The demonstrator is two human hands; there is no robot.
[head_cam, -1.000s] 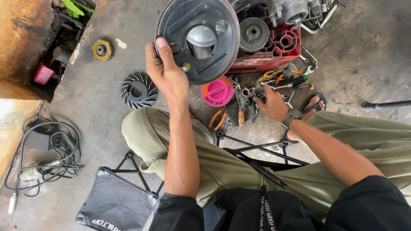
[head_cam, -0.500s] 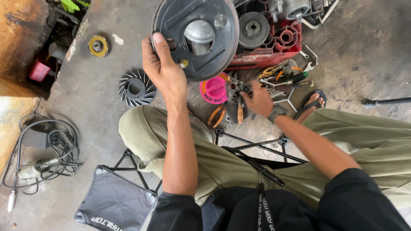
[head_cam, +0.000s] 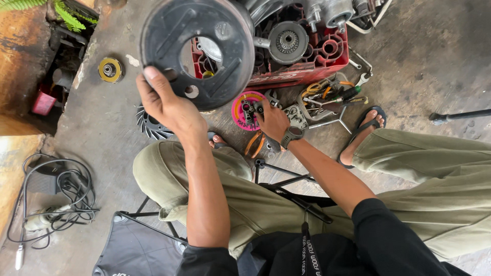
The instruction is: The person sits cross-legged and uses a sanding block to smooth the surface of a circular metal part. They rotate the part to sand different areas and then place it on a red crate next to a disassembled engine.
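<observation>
Behind black cover (head_cam: 204,48) gripped by left hand (head_cam: 166,102), parts hidden; right hand's (head_cam: 273,120) grip unclear.

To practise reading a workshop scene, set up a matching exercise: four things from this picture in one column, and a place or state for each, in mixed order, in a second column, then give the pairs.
Things
1. black round cover
2. pink dish
3. red crate
4. coiled cable

Places or states
A. on the floor at far left, beside the folding stool
B. held up by the left hand
C. at the top, filled with engine parts
D. on the floor under the fingers of the right hand

Pairs: 1-B, 2-D, 3-C, 4-A
</observation>
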